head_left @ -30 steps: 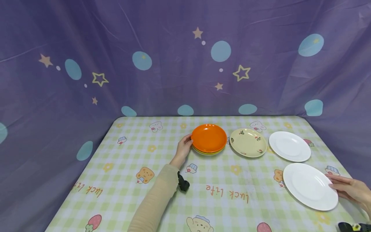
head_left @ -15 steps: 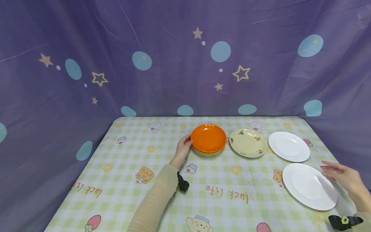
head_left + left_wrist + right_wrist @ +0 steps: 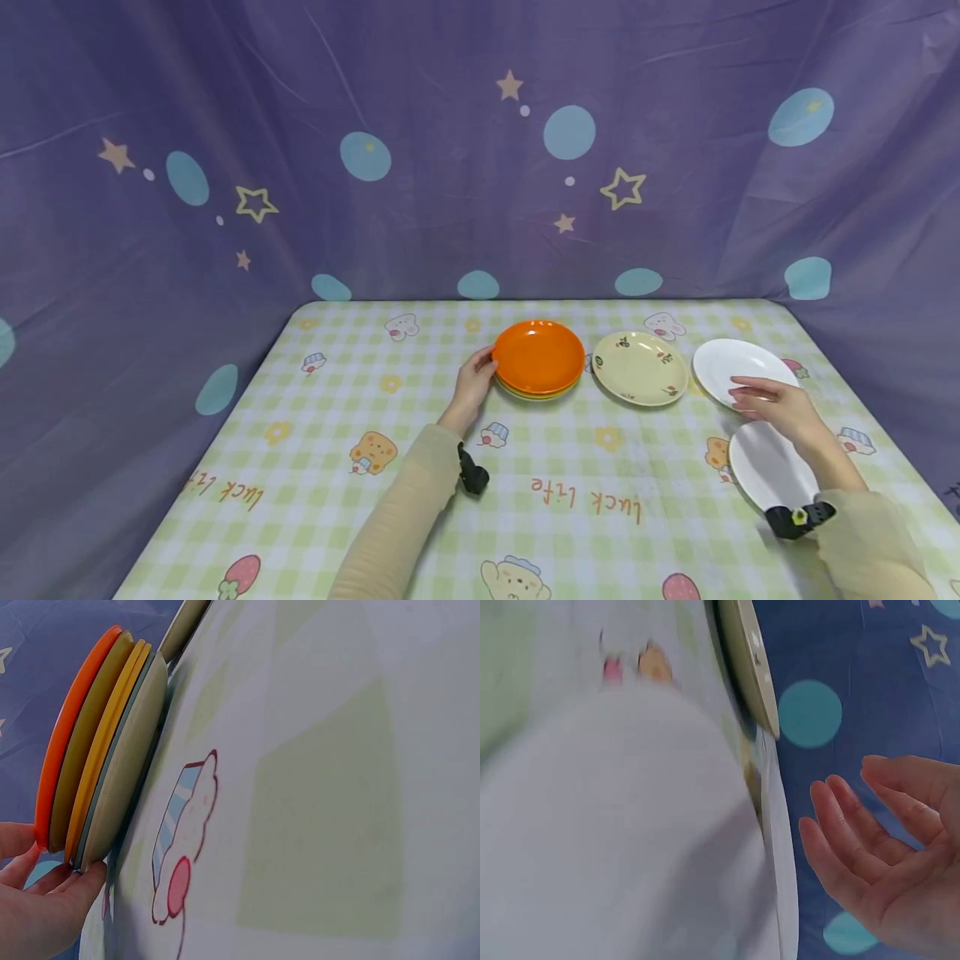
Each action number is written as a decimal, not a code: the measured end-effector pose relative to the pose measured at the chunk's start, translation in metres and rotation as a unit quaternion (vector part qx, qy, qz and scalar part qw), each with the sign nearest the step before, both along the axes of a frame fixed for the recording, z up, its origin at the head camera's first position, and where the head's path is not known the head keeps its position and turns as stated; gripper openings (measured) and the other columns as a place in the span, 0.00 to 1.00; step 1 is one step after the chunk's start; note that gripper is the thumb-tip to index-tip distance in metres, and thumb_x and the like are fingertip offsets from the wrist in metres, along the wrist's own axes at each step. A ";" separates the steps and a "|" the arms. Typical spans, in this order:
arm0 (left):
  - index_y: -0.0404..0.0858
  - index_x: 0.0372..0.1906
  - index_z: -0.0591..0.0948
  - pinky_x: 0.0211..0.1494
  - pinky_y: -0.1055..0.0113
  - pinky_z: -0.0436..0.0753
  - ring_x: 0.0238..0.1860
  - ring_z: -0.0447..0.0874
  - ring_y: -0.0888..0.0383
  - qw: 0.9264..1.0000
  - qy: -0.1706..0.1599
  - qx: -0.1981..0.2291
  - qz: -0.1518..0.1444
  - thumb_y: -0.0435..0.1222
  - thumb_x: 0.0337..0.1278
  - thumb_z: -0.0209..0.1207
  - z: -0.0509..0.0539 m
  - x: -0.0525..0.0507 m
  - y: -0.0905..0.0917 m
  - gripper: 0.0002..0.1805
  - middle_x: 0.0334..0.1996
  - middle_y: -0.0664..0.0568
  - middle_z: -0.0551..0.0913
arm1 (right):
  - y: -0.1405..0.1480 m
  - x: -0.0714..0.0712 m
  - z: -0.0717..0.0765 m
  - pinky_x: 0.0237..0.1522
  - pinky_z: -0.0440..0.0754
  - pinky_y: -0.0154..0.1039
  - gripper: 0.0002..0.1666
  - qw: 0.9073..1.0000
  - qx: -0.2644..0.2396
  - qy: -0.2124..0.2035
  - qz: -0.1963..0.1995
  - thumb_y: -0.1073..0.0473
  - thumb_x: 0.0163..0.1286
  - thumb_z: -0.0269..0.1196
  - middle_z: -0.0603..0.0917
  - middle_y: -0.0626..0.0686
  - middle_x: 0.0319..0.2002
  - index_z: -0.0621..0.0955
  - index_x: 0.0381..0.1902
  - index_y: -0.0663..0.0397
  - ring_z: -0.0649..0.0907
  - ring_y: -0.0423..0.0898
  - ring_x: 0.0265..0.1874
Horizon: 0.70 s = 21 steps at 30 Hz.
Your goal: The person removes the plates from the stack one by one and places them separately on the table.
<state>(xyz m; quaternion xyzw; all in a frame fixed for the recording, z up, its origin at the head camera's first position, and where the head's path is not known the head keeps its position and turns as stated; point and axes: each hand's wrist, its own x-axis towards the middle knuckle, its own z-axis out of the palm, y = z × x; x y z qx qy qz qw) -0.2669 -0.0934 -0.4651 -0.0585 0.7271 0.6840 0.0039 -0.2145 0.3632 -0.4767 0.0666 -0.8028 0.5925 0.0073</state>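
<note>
My left hand [image 3: 474, 382] touches the left edge of a stack of plates, topped by an orange plate [image 3: 538, 357]. In the left wrist view its fingertips rest against the rims of the stack, where an olive, a yellow, a teal and a pale plate [image 3: 133, 754] show under the orange one. My right hand [image 3: 780, 410] hovers with fingers apart, holding nothing, over the near edge of the back white plate [image 3: 723, 362]. Its forearm and wrist strap hide part of the front white plate [image 3: 768, 462]. The right wrist view shows the hand's fingers [image 3: 840, 825] loosely bent.
A cream plate [image 3: 641, 367] with small printed motifs lies between the stack and the back white plate. A green-and-white checked cloth [image 3: 300, 533] covers the table. Behind the table's far edge hangs a purple curtain [image 3: 420, 217] with stars and ovals.
My right hand has let go of the front white plate's right edge, lifted, and moved left and away toward the back white plate. The left hand and the stack have stayed put.
</note>
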 end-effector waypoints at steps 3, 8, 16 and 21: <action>0.39 0.58 0.70 0.60 0.64 0.68 0.60 0.64 0.54 1.000 -0.001 -0.001 0.001 0.31 0.60 0.48 0.000 0.000 0.000 0.20 0.60 0.47 0.68 | -0.020 -0.012 -0.002 0.29 0.80 0.26 0.16 1.000 -0.019 -0.005 0.011 0.47 0.55 0.62 0.82 0.35 0.31 0.79 0.43 0.40 0.82 0.32 0.29; 0.38 0.58 0.70 0.60 0.64 0.69 0.60 0.64 0.54 1.000 0.003 -0.001 0.003 0.30 0.60 0.48 0.000 0.000 0.000 0.20 0.59 0.46 0.68 | -0.070 -0.009 0.032 0.31 0.82 0.32 0.24 0.999 0.039 -0.009 0.030 0.59 0.62 0.57 0.83 0.49 0.35 0.72 0.51 0.73 0.82 0.35 0.29; 0.39 0.58 0.70 0.60 0.64 0.68 0.60 0.64 0.54 1.000 0.000 -0.005 0.006 0.31 0.60 0.48 -0.001 0.000 0.000 0.20 0.60 0.47 0.68 | -0.120 -0.015 0.049 0.36 0.82 0.36 0.24 0.998 0.035 -0.018 0.059 0.67 0.64 0.53 0.75 0.75 0.44 0.65 0.54 0.80 0.83 0.39 0.31; 0.39 0.58 0.70 0.60 0.64 0.68 0.61 0.64 0.54 1.000 0.002 -0.004 0.003 0.31 0.60 0.48 -0.002 -0.001 0.000 0.20 0.60 0.47 0.67 | -0.142 -0.024 0.049 0.37 0.82 0.35 0.24 0.997 0.028 -0.026 0.063 0.67 0.64 0.52 0.74 0.74 0.46 0.65 0.54 0.79 0.82 0.39 0.32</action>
